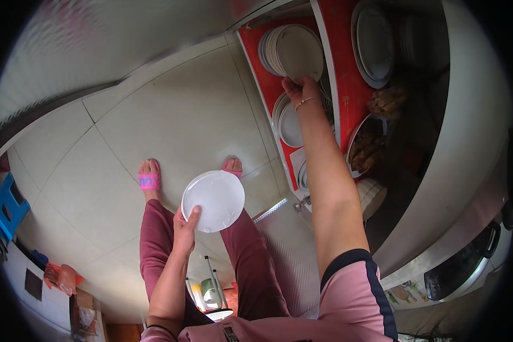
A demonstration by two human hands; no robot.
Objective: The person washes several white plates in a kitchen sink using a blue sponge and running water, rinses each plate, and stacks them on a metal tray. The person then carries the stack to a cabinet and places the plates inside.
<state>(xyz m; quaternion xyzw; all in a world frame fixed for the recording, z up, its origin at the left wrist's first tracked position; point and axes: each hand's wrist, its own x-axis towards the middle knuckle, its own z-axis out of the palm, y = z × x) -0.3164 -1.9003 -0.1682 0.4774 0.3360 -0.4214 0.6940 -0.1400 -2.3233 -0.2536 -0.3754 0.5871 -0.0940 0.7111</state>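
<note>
My left hand (185, 228) grips a white plate (213, 201) by its edge, thumb on top, above the tiled floor. Reaching into an open cabinet, my right hand (301, 89) is at the lower edge of a stack of plates (300, 53) on the red-lined shelf; its fingers touch the front plate, and whether they close on it is partly hidden. Beside that stack, partly behind my right forearm, stand more white dishes (291, 124), and smaller ones (302, 176) lie nearer to me.
On the other red shelf are large oval plates (372, 45), a dish of brown food (366, 145) and a stack of bowls (371, 199). An open cabinet door (288, 252) is beside my leg. A blue stool (9, 207) stands far left.
</note>
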